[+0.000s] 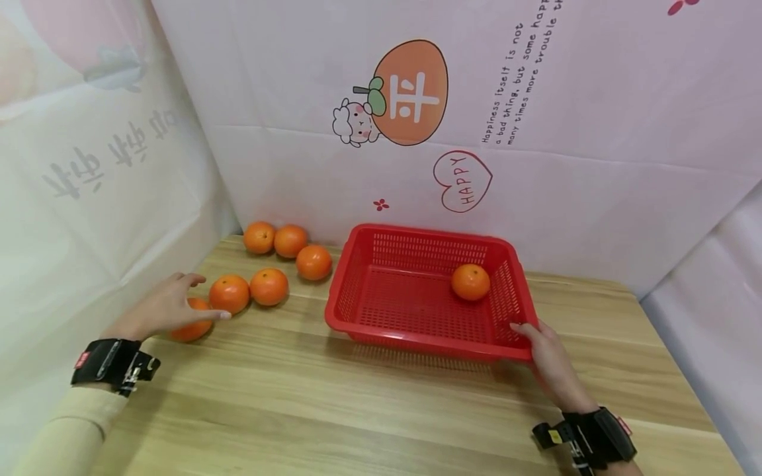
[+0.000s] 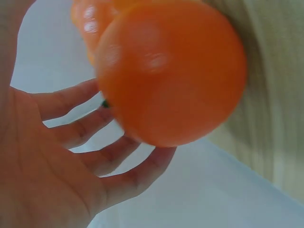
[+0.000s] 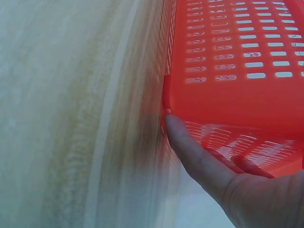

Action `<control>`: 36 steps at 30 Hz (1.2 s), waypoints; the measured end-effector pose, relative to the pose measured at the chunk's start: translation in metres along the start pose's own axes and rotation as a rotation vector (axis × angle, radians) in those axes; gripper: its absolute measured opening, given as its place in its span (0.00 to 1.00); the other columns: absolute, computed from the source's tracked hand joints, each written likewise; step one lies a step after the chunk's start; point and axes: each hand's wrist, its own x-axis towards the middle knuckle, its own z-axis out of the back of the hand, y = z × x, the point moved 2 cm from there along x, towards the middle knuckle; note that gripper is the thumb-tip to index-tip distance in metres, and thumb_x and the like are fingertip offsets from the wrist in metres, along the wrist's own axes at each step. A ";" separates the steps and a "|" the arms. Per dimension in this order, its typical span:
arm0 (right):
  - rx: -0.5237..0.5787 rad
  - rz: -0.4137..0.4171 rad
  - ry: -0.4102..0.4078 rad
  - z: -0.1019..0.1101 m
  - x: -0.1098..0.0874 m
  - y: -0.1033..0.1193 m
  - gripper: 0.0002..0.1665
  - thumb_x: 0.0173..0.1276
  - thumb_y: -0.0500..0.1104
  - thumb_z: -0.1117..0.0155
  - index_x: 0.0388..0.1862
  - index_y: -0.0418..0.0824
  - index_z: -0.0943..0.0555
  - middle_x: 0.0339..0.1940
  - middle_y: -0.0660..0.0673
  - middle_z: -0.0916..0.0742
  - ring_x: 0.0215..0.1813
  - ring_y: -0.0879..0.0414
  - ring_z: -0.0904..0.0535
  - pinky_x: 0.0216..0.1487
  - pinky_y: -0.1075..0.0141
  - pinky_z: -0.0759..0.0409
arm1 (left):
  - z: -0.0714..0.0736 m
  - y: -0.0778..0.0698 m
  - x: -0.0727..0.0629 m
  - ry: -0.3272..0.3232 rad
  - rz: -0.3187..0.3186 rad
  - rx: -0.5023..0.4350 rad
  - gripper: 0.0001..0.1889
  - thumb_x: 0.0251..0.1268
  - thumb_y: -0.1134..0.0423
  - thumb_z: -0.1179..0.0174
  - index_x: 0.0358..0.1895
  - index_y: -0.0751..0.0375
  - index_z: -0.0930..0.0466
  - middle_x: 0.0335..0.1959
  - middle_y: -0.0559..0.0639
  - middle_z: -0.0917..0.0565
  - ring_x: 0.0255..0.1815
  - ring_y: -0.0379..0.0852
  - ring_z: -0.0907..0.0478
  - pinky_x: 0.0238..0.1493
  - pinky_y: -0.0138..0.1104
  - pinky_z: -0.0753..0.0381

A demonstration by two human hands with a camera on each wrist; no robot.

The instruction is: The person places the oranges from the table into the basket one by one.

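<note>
My left hand [image 1: 169, 305] is at the left of the table, fingers and thumb spread around the nearest orange [image 1: 192, 329]. In the left wrist view that orange [image 2: 175, 76] fills the middle, with the fingertips [image 2: 164, 154] along its far side and no firm grip showing. My right hand [image 1: 552, 362] holds the near right corner of a red plastic basket [image 1: 417, 344], thumb over the rim. The right wrist view has the thumb [image 3: 183, 142] against the basket's edge, other fingers partly hidden behind its wall. One orange [image 1: 470, 282] lies inside the basket, toward the right.
Several more oranges sit between the left hand and the basket, among them one [image 1: 229, 294] right by the fingers and one [image 1: 313, 262] close to the basket's left side. A printed cloth [image 1: 286, 172] hangs behind the wooden table [image 1: 333, 423].
</note>
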 end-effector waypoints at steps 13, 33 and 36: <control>0.002 -0.014 0.000 0.000 0.000 -0.001 0.36 0.87 0.47 0.59 0.87 0.37 0.50 0.62 0.53 0.19 0.52 0.64 0.16 0.51 0.72 0.15 | -0.024 0.016 -0.006 -0.020 0.006 -0.062 0.56 0.53 0.33 0.25 0.66 0.84 0.31 0.62 0.85 0.25 0.60 0.79 0.24 0.59 0.66 0.22; 0.030 0.006 0.001 -0.001 -0.001 0.002 0.36 0.87 0.46 0.58 0.86 0.35 0.49 0.57 0.58 0.17 0.51 0.66 0.15 0.50 0.72 0.14 | -0.038 0.026 -0.012 -0.120 -0.018 -0.133 0.50 0.51 0.36 0.21 0.67 0.73 0.26 0.61 0.73 0.17 0.59 0.69 0.18 0.58 0.63 0.21; 0.032 0.008 0.002 -0.001 -0.002 0.002 0.36 0.87 0.46 0.58 0.86 0.35 0.49 0.58 0.57 0.18 0.52 0.67 0.16 0.51 0.72 0.15 | -0.039 0.027 -0.012 -0.119 -0.013 -0.140 0.49 0.51 0.37 0.21 0.67 0.72 0.26 0.61 0.73 0.18 0.59 0.69 0.18 0.58 0.62 0.21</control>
